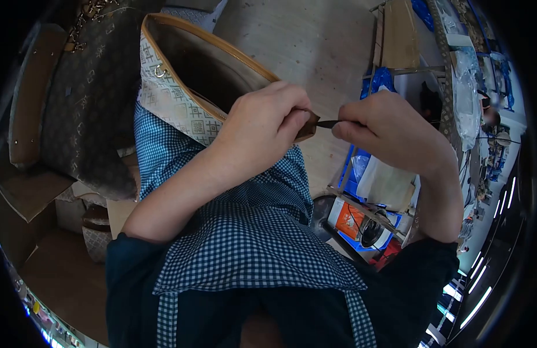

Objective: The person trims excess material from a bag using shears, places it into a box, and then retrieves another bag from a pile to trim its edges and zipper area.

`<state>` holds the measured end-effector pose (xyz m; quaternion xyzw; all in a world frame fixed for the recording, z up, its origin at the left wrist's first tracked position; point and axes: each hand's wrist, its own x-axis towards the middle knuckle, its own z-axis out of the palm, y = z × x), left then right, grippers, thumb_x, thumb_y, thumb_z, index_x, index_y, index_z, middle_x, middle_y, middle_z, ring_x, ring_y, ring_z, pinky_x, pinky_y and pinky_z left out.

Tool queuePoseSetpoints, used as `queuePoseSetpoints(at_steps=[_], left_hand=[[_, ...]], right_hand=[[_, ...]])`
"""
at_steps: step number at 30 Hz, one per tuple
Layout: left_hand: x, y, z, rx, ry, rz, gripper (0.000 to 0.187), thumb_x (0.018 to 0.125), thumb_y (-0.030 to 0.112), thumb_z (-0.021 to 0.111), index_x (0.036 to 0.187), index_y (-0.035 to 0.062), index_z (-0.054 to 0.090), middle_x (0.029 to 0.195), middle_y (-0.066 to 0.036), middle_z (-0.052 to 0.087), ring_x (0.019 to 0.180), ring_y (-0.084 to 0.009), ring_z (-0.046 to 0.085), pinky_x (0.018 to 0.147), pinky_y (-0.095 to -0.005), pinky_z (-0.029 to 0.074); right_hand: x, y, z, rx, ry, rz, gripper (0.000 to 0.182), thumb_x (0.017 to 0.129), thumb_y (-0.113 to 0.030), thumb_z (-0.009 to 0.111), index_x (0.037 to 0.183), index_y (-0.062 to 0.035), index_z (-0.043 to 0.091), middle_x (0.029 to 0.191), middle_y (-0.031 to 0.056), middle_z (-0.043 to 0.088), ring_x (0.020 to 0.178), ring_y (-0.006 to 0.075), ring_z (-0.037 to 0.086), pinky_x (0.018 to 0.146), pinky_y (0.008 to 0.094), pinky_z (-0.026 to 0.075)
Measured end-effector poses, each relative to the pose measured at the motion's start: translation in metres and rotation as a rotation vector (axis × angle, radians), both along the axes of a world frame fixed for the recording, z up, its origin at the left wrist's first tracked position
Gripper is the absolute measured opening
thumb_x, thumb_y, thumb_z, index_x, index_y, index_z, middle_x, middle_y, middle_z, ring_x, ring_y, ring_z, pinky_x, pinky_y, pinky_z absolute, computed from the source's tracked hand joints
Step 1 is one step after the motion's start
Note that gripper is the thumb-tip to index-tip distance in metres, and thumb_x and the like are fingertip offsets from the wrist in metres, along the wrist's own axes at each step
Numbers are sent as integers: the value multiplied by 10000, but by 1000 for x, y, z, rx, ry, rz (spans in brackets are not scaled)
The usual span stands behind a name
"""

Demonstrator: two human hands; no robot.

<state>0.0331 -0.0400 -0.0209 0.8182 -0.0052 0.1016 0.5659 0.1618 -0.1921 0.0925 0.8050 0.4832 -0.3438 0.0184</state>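
Head view: left hand (262, 130) pinches the patterned, tan-trimmed handbag (181, 101); right hand (390, 133) pinches a thin dark tool (326, 123).

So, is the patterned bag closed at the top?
No, the patterned bag stands open, its dark inside showing, while the left hand pinches its corner and the right hand holds a thin dark tool.

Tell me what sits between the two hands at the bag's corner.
In the head view, a thin dark tool bridges the gap: the right hand pinches it, its tip at the handbag corner that the left hand grips.
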Motion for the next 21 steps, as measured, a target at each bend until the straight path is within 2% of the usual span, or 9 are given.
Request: queuePoseSetpoints(at_steps=[8,17,21], left_hand=[[2,0,0,-9,2,-4,84,924,70,610,969,1,624,853,-80,625,738,-143,606,652,-268,493],[2,-1,0,-1,10,1,74,921,59,615,969,4,624,851,-75,622,724,-133,589,635,-257,482],[2,-2,-2,14,-7,6,76,916,52,617,973,3,623,852,-77,615,719,-142,591,634,-264,485]], right_hand=[[-2,8,7,-144,-59,-11,351,948,-255,547,751,10,668,545,125,515,469,219,504,502,356,396],[2,16,1,-62,-148,154,354,946,-239,542,742,7,692,551,135,552,490,233,563,550,372,471],[-3,27,9,-168,-181,141,358,946,-235,542,736,12,695,547,132,560,490,231,567,560,356,485]])
